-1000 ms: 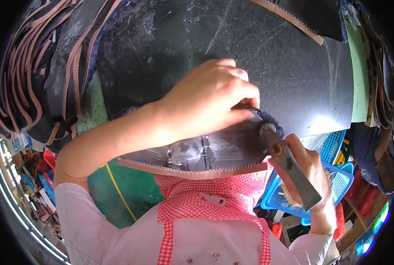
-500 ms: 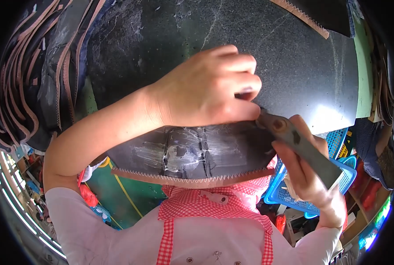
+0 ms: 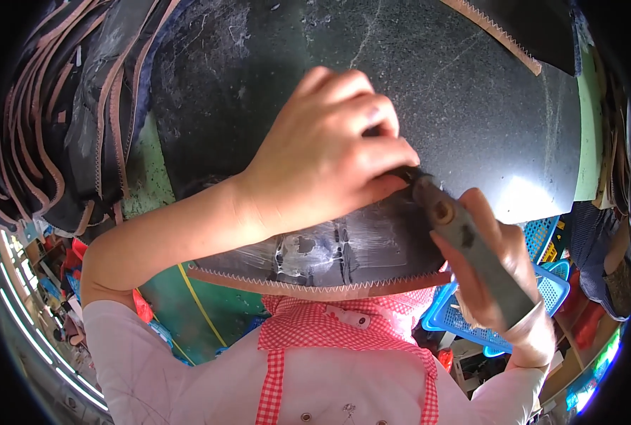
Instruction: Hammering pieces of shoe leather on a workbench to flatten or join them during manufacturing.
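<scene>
Head view, looking down on a dark curved piece (image 3: 383, 248), spread in front of the body and overlapping the near edge of a black worktop (image 3: 471, 120). Directly above it, from the lower left, the left hand (image 3: 330, 142), knuckles up, with the forearm crossing over the piece's upper left part. Fingers curled, thumb and forefinger pinched together on what looks like the upper right edge of the piece; contact partly hidden, exact grip hard to make out. Just to the right of that pinch, the right hand (image 3: 507, 248), closed firmly around a grey metal tool (image 3: 464, 237) with a round brownish rivet. Narrow head of the tool slanted up and left, close by the left fingertips at the piece's right end; whether touching, impossible to tell.

Along the near border of the piece, below both hands, a brown strip (image 3: 322, 292) joined by pale zigzag stitching. Whitish smears and dark lines across the middle, well apart from the tool.

At far left, a heap of similar dark strips (image 3: 82, 134) with stitched brown edges; at upper right, another stitched piece (image 3: 535, 32). Beyond the right hand, blue mesh baskets (image 3: 555, 287). Below the piece, a red-checked apron (image 3: 301, 333) and green floor (image 3: 223, 297) with a yellow line.
</scene>
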`<state>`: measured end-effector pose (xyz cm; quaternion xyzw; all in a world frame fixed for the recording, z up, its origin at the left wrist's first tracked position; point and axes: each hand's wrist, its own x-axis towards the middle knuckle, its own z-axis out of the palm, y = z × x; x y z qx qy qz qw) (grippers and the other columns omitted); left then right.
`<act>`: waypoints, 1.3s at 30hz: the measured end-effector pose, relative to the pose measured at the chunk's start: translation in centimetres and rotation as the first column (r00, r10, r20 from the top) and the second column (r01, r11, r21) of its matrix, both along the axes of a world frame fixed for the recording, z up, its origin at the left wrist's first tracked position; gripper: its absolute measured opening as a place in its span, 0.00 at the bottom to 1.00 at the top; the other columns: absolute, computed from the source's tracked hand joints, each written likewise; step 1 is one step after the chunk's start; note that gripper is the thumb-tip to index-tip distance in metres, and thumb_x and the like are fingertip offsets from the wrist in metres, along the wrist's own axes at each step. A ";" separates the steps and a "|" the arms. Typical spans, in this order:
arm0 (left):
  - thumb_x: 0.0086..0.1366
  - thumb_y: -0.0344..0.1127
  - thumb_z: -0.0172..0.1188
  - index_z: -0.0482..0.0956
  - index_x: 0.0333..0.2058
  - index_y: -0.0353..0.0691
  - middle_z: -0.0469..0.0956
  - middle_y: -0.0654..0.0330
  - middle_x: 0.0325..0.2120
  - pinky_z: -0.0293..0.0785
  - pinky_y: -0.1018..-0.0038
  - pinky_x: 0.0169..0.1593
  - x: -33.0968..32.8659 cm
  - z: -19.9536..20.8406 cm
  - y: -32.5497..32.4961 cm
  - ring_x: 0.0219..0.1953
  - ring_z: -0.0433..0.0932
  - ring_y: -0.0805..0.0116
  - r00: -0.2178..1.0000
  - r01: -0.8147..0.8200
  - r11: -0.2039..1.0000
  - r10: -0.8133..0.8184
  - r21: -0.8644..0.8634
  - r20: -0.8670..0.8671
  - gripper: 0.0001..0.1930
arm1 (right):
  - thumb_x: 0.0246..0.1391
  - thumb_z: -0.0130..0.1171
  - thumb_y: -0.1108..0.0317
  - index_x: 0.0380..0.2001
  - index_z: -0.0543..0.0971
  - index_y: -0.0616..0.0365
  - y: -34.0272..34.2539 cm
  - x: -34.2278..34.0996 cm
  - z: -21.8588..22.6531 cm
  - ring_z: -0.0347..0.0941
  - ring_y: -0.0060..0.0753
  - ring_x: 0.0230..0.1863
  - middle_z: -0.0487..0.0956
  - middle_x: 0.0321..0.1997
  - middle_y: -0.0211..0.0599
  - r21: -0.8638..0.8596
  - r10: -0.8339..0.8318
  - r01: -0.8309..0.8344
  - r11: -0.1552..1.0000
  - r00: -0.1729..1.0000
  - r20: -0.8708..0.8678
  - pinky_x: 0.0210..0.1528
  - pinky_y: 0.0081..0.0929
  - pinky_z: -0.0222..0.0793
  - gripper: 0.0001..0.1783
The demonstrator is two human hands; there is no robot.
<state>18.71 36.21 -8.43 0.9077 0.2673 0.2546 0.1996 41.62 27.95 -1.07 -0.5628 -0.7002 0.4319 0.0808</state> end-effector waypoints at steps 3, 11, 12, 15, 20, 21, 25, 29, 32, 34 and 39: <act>0.44 0.33 0.76 0.84 0.27 0.50 0.78 0.73 0.31 0.67 0.65 0.44 0.0 -0.5 -0.3 0.39 0.75 0.67 0.996 0.013 0.995 -0.005 -0.103 0.085 0.10 | 0.62 0.58 0.77 0.40 0.72 0.66 1.2 0.1 0.0 0.73 0.33 0.20 0.75 0.25 0.47 0.162 -0.020 0.030 0.986 0.998 -0.061 0.24 0.29 0.65 0.06; 0.43 0.38 0.77 0.87 0.30 0.51 0.77 0.74 0.32 0.66 0.63 0.51 -0.9 0.6 -0.6 0.43 0.74 0.66 0.998 -0.068 0.991 0.066 -0.120 -0.018 0.12 | 0.57 0.61 0.77 0.48 0.75 0.58 1.6 -0.2 0.4 0.79 0.48 0.25 0.72 0.33 0.45 0.231 0.132 -0.132 0.964 0.991 0.015 0.23 0.40 0.73 0.16; 0.42 0.36 0.77 0.87 0.28 0.51 0.77 0.74 0.32 0.66 0.63 0.50 -0.9 0.2 -0.8 0.43 0.74 0.66 0.999 -0.039 0.984 0.045 -0.176 0.028 0.12 | 0.57 0.61 0.77 0.47 0.75 0.60 1.7 0.3 0.0 0.79 0.49 0.25 0.72 0.33 0.45 0.291 0.117 -0.106 0.951 0.993 -0.022 0.23 0.41 0.72 0.15; 0.42 0.34 0.77 0.86 0.29 0.50 0.78 0.73 0.31 0.67 0.63 0.48 -1.0 0.0 -1.8 0.40 0.75 0.66 0.998 -0.044 0.996 0.047 -0.081 0.043 0.12 | 0.59 0.62 0.76 0.50 0.74 0.67 1.8 -0.4 1.0 0.77 0.42 0.24 0.75 0.30 0.45 0.198 -0.001 0.014 0.980 0.998 -0.067 0.25 0.36 0.69 0.16; 0.44 0.34 0.73 0.86 0.30 0.48 0.79 0.70 0.30 0.69 0.62 0.47 -0.7 0.7 -2.9 0.36 0.75 0.66 0.998 -0.042 0.992 0.046 0.119 -0.034 0.11 | 0.62 0.60 0.76 0.52 0.73 0.70 2.3 -0.5 0.6 0.76 0.37 0.22 0.78 0.27 0.44 0.236 0.145 -0.155 0.959 0.988 0.061 0.25 0.29 0.68 0.17; 0.45 0.37 0.73 0.85 0.30 0.48 0.78 0.70 0.31 0.68 0.61 0.49 -0.8 0.4 -2.6 0.37 0.75 0.65 0.999 -0.036 0.989 0.041 0.141 -0.032 0.11 | 0.63 0.58 0.77 0.49 0.75 0.67 2.8 -0.4 0.7 0.77 0.42 0.23 0.77 0.27 0.46 0.255 0.109 -0.124 0.959 0.991 0.073 0.25 0.29 0.69 0.13; 0.45 0.40 0.75 0.87 0.33 0.51 0.76 0.71 0.34 0.64 0.59 0.52 -1.3 1.5 -1.5 0.43 0.73 0.63 0.990 -0.132 0.987 0.126 -0.096 -0.064 0.14 | 0.63 0.58 0.76 0.48 0.77 0.66 1.4 -1.1 0.4 0.78 0.41 0.24 0.79 0.31 0.47 0.065 0.228 -0.246 0.967 0.950 0.212 0.26 0.29 0.70 0.11; 0.45 0.35 0.77 0.87 0.28 0.51 0.79 0.72 0.33 0.65 0.66 0.48 -2.3 0.7 -2.3 0.44 0.74 0.65 0.997 -0.078 0.965 0.078 -0.249 -0.007 0.09 | 0.63 0.57 0.78 0.42 0.77 0.64 2.7 -1.5 1.1 0.79 0.45 0.26 0.78 0.29 0.48 0.206 0.029 -0.028 0.978 1.000 0.001 0.27 0.34 0.70 0.05; 0.45 0.36 0.77 0.86 0.27 0.51 0.79 0.72 0.32 0.65 0.65 0.49 -2.1 0.5 -2.9 0.43 0.74 0.66 0.999 -0.046 0.998 0.045 -0.045 -0.030 0.09 | 0.64 0.57 0.75 0.43 0.76 0.64 2.9 -1.9 2.3 0.77 0.47 0.25 0.78 0.28 0.47 0.042 0.134 -0.140 0.989 0.984 0.115 0.27 0.36 0.69 0.06; 0.45 0.36 0.77 0.86 0.27 0.51 0.78 0.72 0.32 0.65 0.64 0.49 -2.2 1.2 -2.5 0.42 0.73 0.65 0.998 -0.033 0.995 0.029 -0.089 -0.051 0.09 | 0.64 0.59 0.69 0.45 0.74 0.65 1.8 -1.4 0.5 0.74 0.49 0.22 0.77 0.27 0.45 -0.037 0.261 -0.258 0.965 0.953 0.153 0.27 0.37 0.69 0.11; 0.45 0.37 0.77 0.86 0.30 0.52 0.76 0.70 0.34 0.65 0.64 0.50 -3.5 1.3 -0.7 0.44 0.72 0.64 0.998 -0.044 0.969 0.033 -0.244 -0.050 0.11 | 0.63 0.59 0.71 0.47 0.74 0.65 2.5 -1.0 0.4 0.74 0.44 0.20 0.78 0.26 0.45 0.111 0.107 -0.101 0.989 0.993 -0.053 0.25 0.34 0.67 0.12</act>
